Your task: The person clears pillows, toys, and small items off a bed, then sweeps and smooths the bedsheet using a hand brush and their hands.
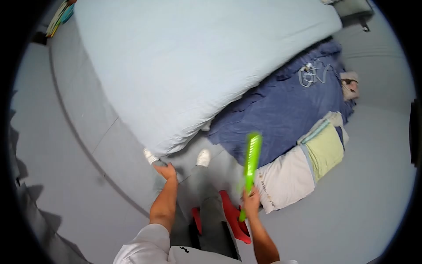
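Note:
My right hand [251, 201] is closed around the handle of a long, bright green bed brush [252, 154]. The brush points up and away from me, slightly blurred, its top over the edge of a dark blue cloth [281, 114]. Nothing shows in my left hand [166, 170], which hangs in front of my leg with the thumb apart from the fingers. Beyond it is the near corner of a bed with a pale blue fitted sheet [198, 57]. The brush appears apart from the sheet.
Folded bedding lies at the right: a white pillow [288, 178] and a light green folded cloth [325, 147]. A white cable [311, 74] rests on the blue cloth. Below me is a red object [233, 215]. Books [57, 20] are at the far left.

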Demonstrator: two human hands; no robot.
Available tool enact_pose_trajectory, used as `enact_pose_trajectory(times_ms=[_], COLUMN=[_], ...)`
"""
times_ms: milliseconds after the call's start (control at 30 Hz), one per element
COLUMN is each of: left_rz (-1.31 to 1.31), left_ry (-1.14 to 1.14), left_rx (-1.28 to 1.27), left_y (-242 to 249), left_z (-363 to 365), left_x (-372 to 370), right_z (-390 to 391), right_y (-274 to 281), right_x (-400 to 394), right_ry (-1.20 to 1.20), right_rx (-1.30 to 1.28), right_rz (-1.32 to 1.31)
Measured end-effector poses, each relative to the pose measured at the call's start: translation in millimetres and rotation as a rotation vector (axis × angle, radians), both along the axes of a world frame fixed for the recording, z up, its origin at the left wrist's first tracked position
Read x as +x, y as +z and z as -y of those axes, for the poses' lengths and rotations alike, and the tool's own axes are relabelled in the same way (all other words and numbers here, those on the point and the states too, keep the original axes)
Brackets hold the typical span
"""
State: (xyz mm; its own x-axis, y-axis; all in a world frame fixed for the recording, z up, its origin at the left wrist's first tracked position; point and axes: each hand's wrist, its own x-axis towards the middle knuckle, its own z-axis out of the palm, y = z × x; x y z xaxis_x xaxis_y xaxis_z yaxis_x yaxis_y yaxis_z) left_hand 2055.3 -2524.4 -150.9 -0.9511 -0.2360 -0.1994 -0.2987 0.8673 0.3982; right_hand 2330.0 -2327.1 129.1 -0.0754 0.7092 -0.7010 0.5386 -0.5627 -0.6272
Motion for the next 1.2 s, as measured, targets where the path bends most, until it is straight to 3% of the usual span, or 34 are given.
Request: enact_pose_trajectory(times_ms=[67,133,167,200,233,367,433,467,567,633,667,767,800,833,933,1033,1133,1200], left_rz=[-0.183,-0.080,0.326,0.732,1.132,0.840,0.698,0.707,0.691,0.628,0.595,0.640,0.731,0.816,0.894,0.709,0.263,0.054], left_ry=[-0.232,-0.227,-0.342,-0.446,-0.542,-0.639,-0.672,-0.466,-0.132,-0.015,0.041,-0.066,-0.141,-0.220,-0.307,-0.499,-0.754,-0.848], left_rx=[0.301,0.538,0.386,0.220,0.040,0.147,0.185,0.526,0.876,0.824,0.794,0.732,0.684,0.639,0.502,0.294,0.191,0.163], left_y=[86,80,65,46,35,53,79,82,134,172,186,210,207,195,202,221,236,234], left_z=[-27,-27,-21,-4,15,69,106,126,169,185,190,202,212,225,218,161,65,-11], left_x=[-54,-88,-108,-133,-148,-134,-117,-108,-99,-109,-119,-159,-168,-183,-216,-237,-256,-262], right_z=[-65,-150,-192,-235,-267,-358,-330,-300,-138,-1,68,193,234,260,233,164,47,-56], right_y=[0,2,-5,-14,-5,-45,-56,-70,-101,-132,-120,-98,-127,-158,-69,-41,-42,-11], right_x=[-32,-61,-72,-88,-114,-182,-228,-250,-324,-348,-368,-407,-404,-398,-437,-433,-386,-373], right_ry=[0.016,0.113,0.161,0.400,0.407,0.494,0.501,0.461,0.443,0.662,0.621,0.756,0.994,1.226,1.365,0.958,0.552,0.110], right_rx=[0.237,0.422,0.560,0.965,0.858,0.775,0.835,0.843,0.793,0.563,0.462,0.014,0.059,0.114,-0.040,-0.081,0.239,0.064], right_rz=[-0.023,0.034,0.203,0.294,0.397,0.742,0.793,0.714,0.462,0.422,0.280,0.041,-0.122,-0.292,-0.154,0.000,-0.203,-0.160])
